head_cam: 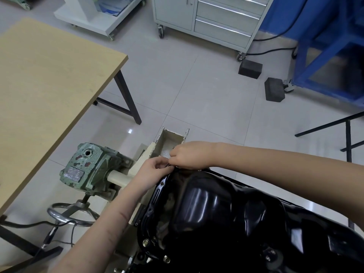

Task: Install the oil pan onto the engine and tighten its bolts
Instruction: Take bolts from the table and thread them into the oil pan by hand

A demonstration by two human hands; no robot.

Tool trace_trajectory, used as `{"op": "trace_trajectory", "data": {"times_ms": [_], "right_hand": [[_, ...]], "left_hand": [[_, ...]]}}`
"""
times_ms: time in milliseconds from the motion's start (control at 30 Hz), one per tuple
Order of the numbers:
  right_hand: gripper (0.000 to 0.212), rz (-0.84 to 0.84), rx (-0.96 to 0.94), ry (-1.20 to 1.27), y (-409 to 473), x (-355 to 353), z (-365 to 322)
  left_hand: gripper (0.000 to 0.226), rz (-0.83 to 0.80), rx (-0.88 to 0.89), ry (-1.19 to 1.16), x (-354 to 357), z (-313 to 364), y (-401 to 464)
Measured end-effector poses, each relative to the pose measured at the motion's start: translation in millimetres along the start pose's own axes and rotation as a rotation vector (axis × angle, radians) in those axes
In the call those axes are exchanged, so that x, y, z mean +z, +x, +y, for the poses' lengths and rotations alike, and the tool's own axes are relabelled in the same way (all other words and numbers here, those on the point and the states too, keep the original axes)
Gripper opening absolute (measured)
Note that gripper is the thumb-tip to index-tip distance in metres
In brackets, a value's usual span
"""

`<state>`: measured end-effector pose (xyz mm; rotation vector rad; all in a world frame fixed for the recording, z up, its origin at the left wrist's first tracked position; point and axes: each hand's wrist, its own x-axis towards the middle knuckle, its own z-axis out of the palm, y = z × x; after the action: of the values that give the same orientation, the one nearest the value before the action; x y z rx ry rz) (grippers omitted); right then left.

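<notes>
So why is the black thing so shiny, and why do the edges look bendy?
Head view: room lights glare in white streaks on the glossy oil pan and as a bright spot on the floor tiles; the wide lens bends the table edge and cabinet.

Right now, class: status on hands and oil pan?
Left hand and right hand pinching at far flange corner. Oil pan seated on engine. Nothing blocking.

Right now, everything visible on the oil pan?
The oil pan is glossy black, apparently painted pressed metal, with a bulged sump facing up and a flat flange with bolt holes. It sits on the engine at lower right. Bolt heads show along its near-left edge. Both hands meet at its far corner: left hand, right hand, fingers curled there.
</notes>
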<state>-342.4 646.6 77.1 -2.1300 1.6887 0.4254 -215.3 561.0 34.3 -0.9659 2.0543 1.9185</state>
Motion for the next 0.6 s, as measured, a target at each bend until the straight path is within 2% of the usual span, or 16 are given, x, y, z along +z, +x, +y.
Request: {"op": "trace_trajectory", "data": {"times_ms": [267, 600], "right_hand": [[0.026, -0.003, -0.028, -0.105, 0.5, -0.5, 0.0], [0.030, 0.007, 0.032, 0.056, 5.3, 3.5, 2.4]], "left_hand": [[0.008, 0.016, 0.001, 0.026, 0.7, 0.4, -0.2], [0.011, 0.003, -0.013, 0.019, 0.4, -0.9, -1.0]]}}
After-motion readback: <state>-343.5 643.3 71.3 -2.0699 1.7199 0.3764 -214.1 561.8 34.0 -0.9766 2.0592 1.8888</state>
